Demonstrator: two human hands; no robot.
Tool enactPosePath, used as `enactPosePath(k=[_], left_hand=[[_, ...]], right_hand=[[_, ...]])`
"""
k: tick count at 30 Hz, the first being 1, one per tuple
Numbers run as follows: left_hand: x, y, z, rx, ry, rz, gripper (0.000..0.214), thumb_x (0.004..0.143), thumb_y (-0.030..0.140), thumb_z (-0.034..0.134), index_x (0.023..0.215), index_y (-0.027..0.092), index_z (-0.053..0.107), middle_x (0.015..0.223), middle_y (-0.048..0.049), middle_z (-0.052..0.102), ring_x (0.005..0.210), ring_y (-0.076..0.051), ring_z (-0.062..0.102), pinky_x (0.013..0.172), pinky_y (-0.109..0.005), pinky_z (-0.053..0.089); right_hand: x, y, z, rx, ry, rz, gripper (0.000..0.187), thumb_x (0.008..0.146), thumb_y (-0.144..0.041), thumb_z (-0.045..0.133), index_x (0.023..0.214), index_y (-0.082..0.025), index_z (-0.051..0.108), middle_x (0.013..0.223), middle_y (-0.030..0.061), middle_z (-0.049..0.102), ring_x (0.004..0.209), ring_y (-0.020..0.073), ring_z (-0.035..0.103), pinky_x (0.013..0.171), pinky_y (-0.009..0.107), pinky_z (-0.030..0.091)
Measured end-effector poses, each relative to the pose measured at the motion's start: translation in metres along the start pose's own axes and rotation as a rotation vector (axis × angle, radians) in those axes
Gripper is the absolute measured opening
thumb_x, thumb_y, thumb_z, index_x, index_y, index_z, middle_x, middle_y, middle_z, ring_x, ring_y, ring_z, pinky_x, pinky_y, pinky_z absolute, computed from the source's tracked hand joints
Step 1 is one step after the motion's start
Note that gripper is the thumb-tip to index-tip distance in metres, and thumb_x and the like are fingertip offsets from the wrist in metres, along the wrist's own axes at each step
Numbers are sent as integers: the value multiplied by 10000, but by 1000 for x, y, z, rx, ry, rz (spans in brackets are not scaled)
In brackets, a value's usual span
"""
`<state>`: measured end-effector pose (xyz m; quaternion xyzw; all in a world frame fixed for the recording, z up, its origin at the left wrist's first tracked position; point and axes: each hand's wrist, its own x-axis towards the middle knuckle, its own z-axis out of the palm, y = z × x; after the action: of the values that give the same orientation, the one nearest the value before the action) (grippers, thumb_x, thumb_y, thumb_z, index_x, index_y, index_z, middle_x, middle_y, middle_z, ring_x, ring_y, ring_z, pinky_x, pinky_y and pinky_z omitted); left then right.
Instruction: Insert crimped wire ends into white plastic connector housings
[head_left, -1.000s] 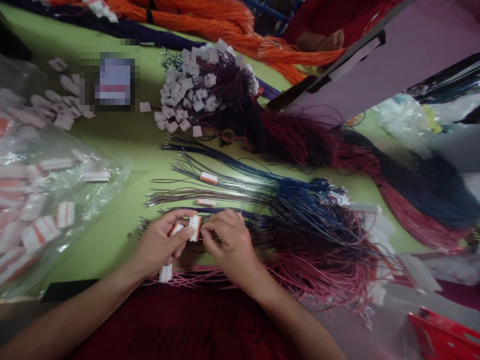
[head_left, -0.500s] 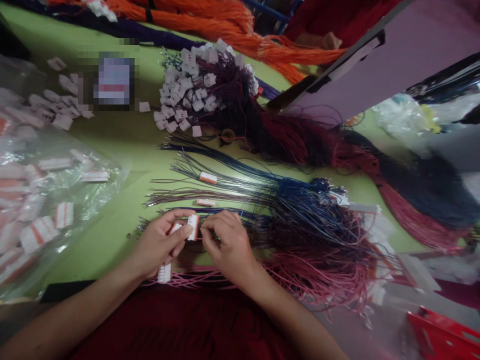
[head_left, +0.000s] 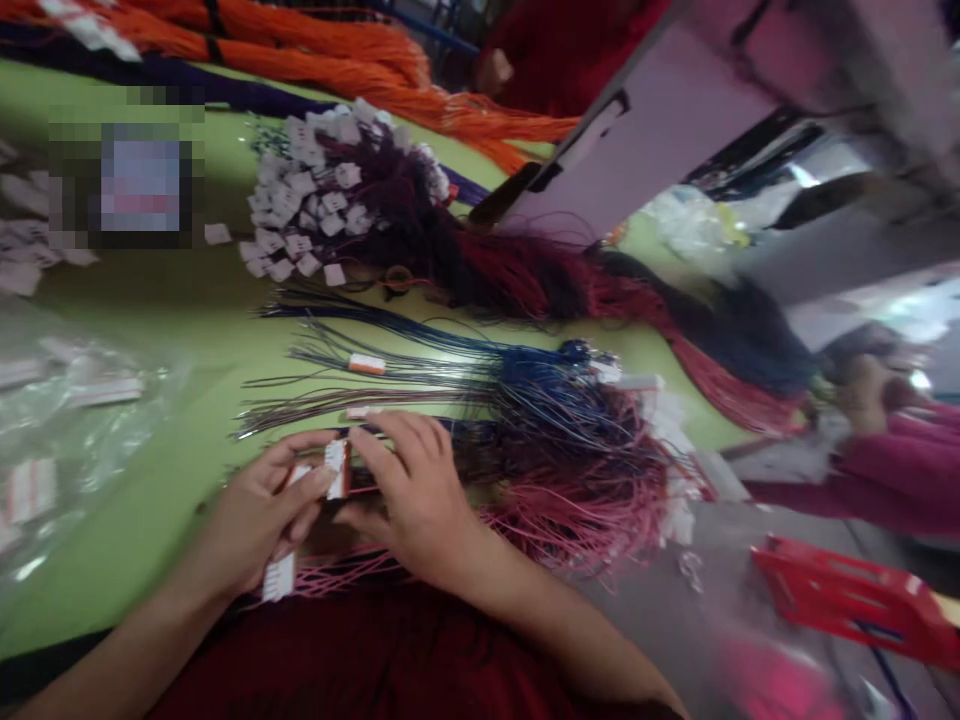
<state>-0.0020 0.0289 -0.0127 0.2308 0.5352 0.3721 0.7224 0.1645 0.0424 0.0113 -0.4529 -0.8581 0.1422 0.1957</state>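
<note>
My left hand point(head_left: 251, 515) pinches a white-and-orange connector housing point(head_left: 337, 470) between thumb and forefinger. Another white connector piece point(head_left: 298, 474) shows behind that thumb. Just below the hand is a further white connector point(head_left: 279, 579), beside pink wires point(head_left: 352, 573); whether the hand touches it, I cannot tell. To the right, my right hand point(head_left: 424, 490) has thumb and fingers apart around the housing's right side, with nothing visible between them. Beyond the hands, one white-and-orange connector point(head_left: 367, 364) lies on dark wires point(head_left: 435, 375), and a second point(head_left: 360, 411) is partly behind my right fingers.
Bundled wires with white plugs point(head_left: 300, 190) lie across the green table point(head_left: 172, 440). At left is a clear bag point(head_left: 112, 420) of connectors. Orange wires point(head_left: 337, 55) run along the back. A slanted panel point(head_left: 592, 150) and red plastic frame point(head_left: 847, 590) stand at right. People are nearby.
The view has swung right, so the table's contents sit further left. My right hand has gone from a closed pinch to spread fingers beside the housing. My left hand keeps its hold.
</note>
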Motion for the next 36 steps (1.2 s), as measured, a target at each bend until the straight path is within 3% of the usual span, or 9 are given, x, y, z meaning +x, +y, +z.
enactPosePath(k=[3,6,8,10,15,22,26,32,36], left_hand=[[-4,0,1,-28,-39,11,470,685,346,745,1095,206,562,598,43,598,318,-1,300,289,-100,179],[-3,0,-2,-67,-47,-18,442,676,296,752,1072,213,572,804,-24,673,323,17,295,263,-89,195],[0,0,-4,-104,-62,-53,396,665,245,752,1023,202,587,793,-20,667,319,18,286,250,-82,204],[2,0,-7,-141,-80,-75,349,670,201,734,990,190,595,746,-4,650,317,15,290,248,-77,217],[4,-1,-11,-220,-115,-82,254,715,150,631,960,196,580,693,23,608,301,-2,298,236,-90,250],[3,4,-9,-289,-114,-26,122,771,144,539,880,192,567,500,70,456,300,-52,343,217,-105,271],[2,4,-8,-299,-107,-10,95,791,152,537,874,186,569,511,68,447,319,-51,357,223,-97,268],[-1,4,-9,-272,-101,22,122,762,170,594,882,184,571,538,68,444,340,-45,362,234,-91,256],[-2,5,-8,-252,-91,21,144,748,151,601,884,182,566,550,67,447,344,-39,354,234,-85,254]], right_hand=[[-21,13,-25,-181,37,51,334,836,-217,537,1170,-198,540,810,39,616,781,196,529,774,362,418],[-57,47,-81,-559,574,357,217,845,-254,501,1038,-253,600,828,37,590,802,206,551,745,352,434],[-83,78,-122,-684,780,508,264,862,-268,457,1068,-169,589,972,123,574,937,275,532,833,446,404],[-104,111,-149,-769,879,817,321,828,-344,480,1022,-119,604,967,142,581,930,287,547,860,468,409],[-126,165,-153,-517,618,1078,456,734,-506,525,912,-108,656,861,136,657,788,266,600,741,424,484],[-116,149,-163,-595,134,1223,526,862,-515,357,1038,-117,652,989,214,651,998,356,590,855,497,436],[-115,135,-162,-750,226,1141,620,857,-543,384,1213,-62,543,1123,277,586,1105,431,518,885,603,384],[-114,99,-144,-926,537,651,597,862,-415,459,1349,-72,419,1336,266,456,1231,438,411,991,658,255],[-106,85,-132,-730,423,377,510,889,-303,424,1373,-147,393,1370,168,463,1282,323,407,1049,532,327]])
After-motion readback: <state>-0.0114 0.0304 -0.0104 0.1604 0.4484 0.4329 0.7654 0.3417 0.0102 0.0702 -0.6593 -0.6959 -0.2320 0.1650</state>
